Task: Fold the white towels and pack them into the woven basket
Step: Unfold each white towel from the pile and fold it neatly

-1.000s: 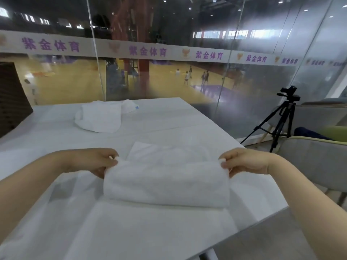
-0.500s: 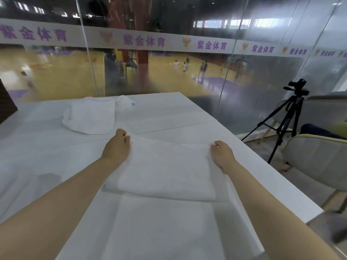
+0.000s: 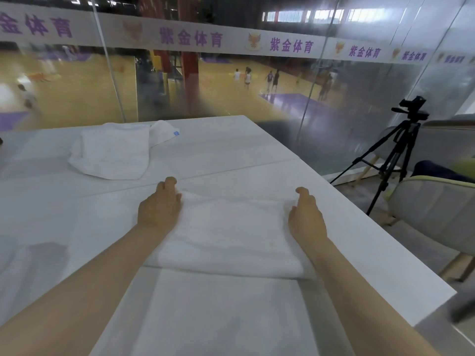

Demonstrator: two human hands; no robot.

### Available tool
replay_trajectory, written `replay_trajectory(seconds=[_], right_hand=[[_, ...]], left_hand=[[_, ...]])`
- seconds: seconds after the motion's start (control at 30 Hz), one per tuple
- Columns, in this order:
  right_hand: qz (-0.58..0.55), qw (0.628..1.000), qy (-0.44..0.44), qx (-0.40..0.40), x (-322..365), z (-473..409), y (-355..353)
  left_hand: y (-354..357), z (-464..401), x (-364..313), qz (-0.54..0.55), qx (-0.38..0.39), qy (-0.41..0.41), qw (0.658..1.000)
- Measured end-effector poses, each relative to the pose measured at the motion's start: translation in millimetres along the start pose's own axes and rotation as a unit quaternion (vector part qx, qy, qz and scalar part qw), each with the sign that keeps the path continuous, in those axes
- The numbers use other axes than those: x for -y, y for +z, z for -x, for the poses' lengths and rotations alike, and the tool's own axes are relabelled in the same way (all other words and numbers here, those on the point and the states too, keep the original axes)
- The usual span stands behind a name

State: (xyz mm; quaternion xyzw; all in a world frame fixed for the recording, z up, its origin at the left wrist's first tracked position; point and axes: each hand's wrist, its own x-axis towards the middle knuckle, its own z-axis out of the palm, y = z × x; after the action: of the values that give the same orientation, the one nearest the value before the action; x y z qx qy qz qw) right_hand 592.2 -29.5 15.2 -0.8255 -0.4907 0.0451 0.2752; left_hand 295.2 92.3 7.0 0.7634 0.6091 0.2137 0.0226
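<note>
A white towel lies folded flat on the white table in front of me. My left hand holds its far left corner with the fingers curled over the edge. My right hand holds the far right corner the same way. A second white towel, loosely folded and bearing a small blue tag, lies further back on the left, apart from both hands. I cannot make out the woven basket in this view.
The table's right edge runs diagonally close to my right arm. Beyond it stand a grey chair and a black tripod with a camera. A glass wall rises behind the table's far edge.
Both hands carried the towel's raised fold away from me and laid it flat. They now sit at the far corners, and the view has shifted slightly to the right.
</note>
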Motion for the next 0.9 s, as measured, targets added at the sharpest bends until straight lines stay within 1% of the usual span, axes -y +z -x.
replay_trajectory(seconds=[0.07, 0.1, 0.13, 0.17, 0.2, 0.27, 0.3, 0.37, 0.5, 0.6, 0.7, 0.8, 0.9], right_hand=[[0.131, 0.991, -0.02, -0.003, 5.4, -1.4, -4.6], [0.171, 0.984, -0.048, -0.016, 11.3, 0.6, -4.3], [0.17, 0.981, -0.092, -0.023, 20.9, 5.6, -2.8], [0.148, 0.979, -0.141, -0.007, 32.6, 12.6, 1.0], [0.12, 0.975, -0.187, 0.024, 44.8, 21.5, 7.2], [0.098, 0.962, -0.234, 0.101, 65.2, 38.1, 22.4], [0.113, 0.957, -0.232, 0.132, 69.3, 43.4, 28.6], [0.138, 0.955, -0.2, 0.171, 62.5, 44.7, 38.2], [0.148, 0.962, -0.161, 0.163, 33.7, 36.7, 31.7], [0.157, 0.971, -0.116, 0.135, 5.7, 34.8, 15.3], [0.125, 0.978, -0.075, 0.149, -16.1, 37.4, 5.0], [0.117, 0.98, -0.08, 0.143, -18.2, 40.3, 7.5], [0.085, 0.988, -0.086, 0.091, -17.3, 43.1, 4.7]], left_hand=[[2.3, 0.0, -2.5, -0.078, -0.03, 0.08, 0.993], [2.5, 3.6, -8.9, -0.094, -0.054, 0.132, 0.985], [2.2, 9.2, -18.8, -0.09, -0.065, 0.18, 0.977], [3.7, 15.8, -30.4, -0.074, -0.062, 0.223, 0.97], [3.5, 24.0, -44.0, -0.04, -0.016, 0.243, 0.969], [5.0, 38.2, -64.9, 0.012, 0.094, 0.235, 0.967], [8.4, 42.6, -67.3, 0.015, 0.134, 0.22, 0.966], [16.7, 45.4, -60.6, -0.011, 0.163, 0.203, 0.965], [13.0, 42.9, -37.6, -0.032, 0.177, 0.174, 0.968], [4.3, 43.8, -18.9, -0.05, 0.181, 0.141, 0.972], [0.1, 46.7, -5.8, -0.064, 0.178, 0.125, 0.974], [-0.3, 49.4, -6.8, -0.062, 0.169, 0.129, 0.975], [-5.3, 51.7, -6.5, -0.044, 0.149, 0.135, 0.979]])
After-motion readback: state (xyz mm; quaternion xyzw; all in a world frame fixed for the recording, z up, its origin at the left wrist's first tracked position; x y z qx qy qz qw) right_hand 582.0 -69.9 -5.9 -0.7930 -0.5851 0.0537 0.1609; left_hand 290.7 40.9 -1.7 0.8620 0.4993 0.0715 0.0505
